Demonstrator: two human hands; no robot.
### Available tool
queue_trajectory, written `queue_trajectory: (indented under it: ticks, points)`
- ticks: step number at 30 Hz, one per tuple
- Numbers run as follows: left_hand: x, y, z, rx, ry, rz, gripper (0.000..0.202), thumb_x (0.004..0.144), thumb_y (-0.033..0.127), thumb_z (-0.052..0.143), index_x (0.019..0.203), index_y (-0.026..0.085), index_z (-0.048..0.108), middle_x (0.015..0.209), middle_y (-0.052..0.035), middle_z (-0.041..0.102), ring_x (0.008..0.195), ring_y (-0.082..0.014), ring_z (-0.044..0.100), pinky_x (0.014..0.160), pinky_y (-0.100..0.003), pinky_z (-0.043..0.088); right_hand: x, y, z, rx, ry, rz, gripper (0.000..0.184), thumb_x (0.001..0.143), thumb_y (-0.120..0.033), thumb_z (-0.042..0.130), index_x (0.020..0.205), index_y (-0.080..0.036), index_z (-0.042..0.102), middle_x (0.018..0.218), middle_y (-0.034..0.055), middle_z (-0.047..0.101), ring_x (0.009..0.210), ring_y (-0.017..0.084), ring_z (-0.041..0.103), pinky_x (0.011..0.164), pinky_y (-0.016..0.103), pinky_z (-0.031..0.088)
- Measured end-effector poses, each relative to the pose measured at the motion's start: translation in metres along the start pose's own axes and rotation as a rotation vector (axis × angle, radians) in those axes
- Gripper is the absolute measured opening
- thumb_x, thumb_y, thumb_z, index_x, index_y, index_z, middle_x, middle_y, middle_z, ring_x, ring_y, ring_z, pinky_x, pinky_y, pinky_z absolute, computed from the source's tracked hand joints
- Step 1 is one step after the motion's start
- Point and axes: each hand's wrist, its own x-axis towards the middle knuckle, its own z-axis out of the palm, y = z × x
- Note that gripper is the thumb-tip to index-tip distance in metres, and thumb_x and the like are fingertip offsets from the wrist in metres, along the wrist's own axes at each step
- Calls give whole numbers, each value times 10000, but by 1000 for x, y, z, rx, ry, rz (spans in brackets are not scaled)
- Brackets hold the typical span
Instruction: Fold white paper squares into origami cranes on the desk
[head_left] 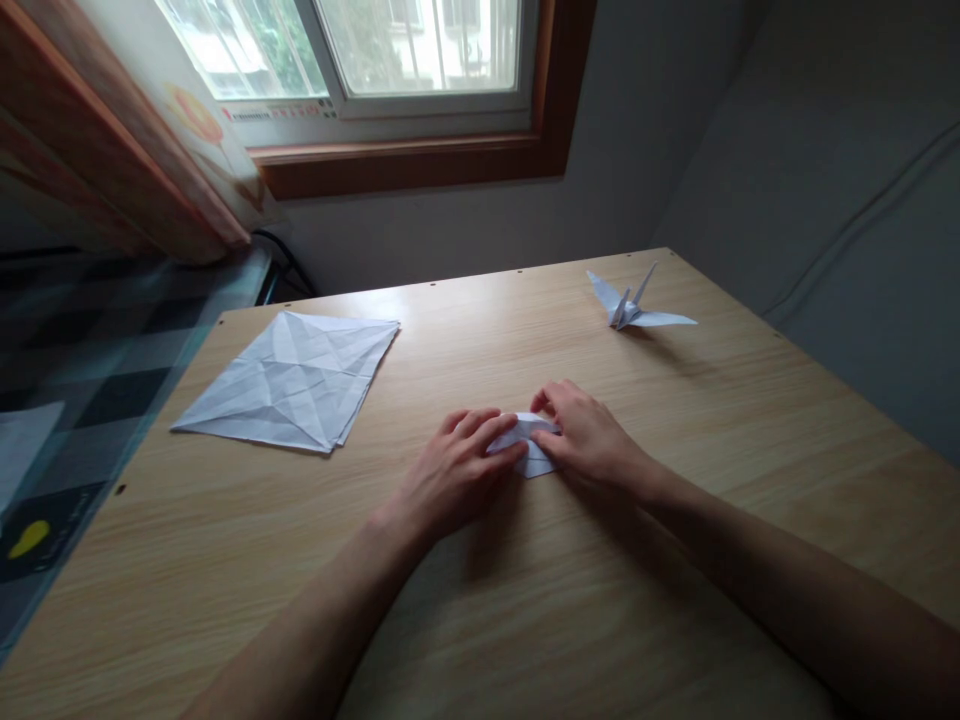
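A small folded piece of white paper (534, 460) lies on the wooden table between my two hands. My left hand (466, 462) grips its left side, the fingers over the top and the thumb along the near part. At its right edge my right hand (583, 432) pinches the paper between thumb and curled fingers. Parts of the paper are hidden beneath the fingers. Farther back on the right stands a white paper crane (630, 312), wings spread, touched by neither hand.
Creased square sheets of white paper (300, 380) lie stacked at the table's back left. The wooden table (450, 340) ends near the wall below the window (427, 60). To the left are a curtain (127, 130) and a checked surface (112, 390).
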Motion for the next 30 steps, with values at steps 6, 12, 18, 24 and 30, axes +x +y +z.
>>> queue_trajectory:
  ticks: [6, 12, 18, 24, 30]
  points:
    - [-1, -1, 1, 0, 5, 8, 262, 885, 215, 580, 1131, 250, 664, 1278, -91, 609, 1163, -263, 544, 938, -418, 437, 3, 3, -5, 54, 21, 38, 417, 714, -147, 715, 1100, -163, 560, 966, 57, 634, 896, 196, 609, 778, 286, 434]
    - [0, 1, -1, -14, 3, 0, 253, 902, 225, 556, 1130, 254, 662, 1272, -92, 609, 1161, -261, 545, 930, -422, 443, 3, 1, -12, 47, -96, 82, 396, 755, -206, 685, 1128, -181, 553, 758, -1, 646, 694, 167, 601, 644, 249, 390]
    - [0, 1, -1, -9, 6, -1, 254, 895, 220, 564, 1128, 238, 662, 1275, -99, 609, 1150, -263, 553, 933, -424, 446, 0, -3, -14, -194, -88, 91, 339, 802, -370, 668, 1079, -189, 595, 798, 48, 672, 734, 224, 616, 630, 280, 342]
    - [-1, 0, 0, 9, -5, -3, 273, 888, 231, 578, 1149, 246, 656, 1298, -103, 587, 1176, -272, 533, 950, -436, 439, 3, -1, -12, 32, -42, 72, 521, 759, -245, 696, 1249, -161, 539, 785, 11, 656, 702, 172, 599, 655, 256, 387]
    - [-1, 1, -1, 57, 23, -7, 263, 883, 226, 576, 1126, 256, 673, 1339, -107, 556, 1199, -283, 513, 965, -457, 425, 7, 6, -10, 200, -74, 81, 590, 684, -211, 709, 1256, -119, 599, 669, -24, 618, 620, 139, 563, 589, 227, 394]
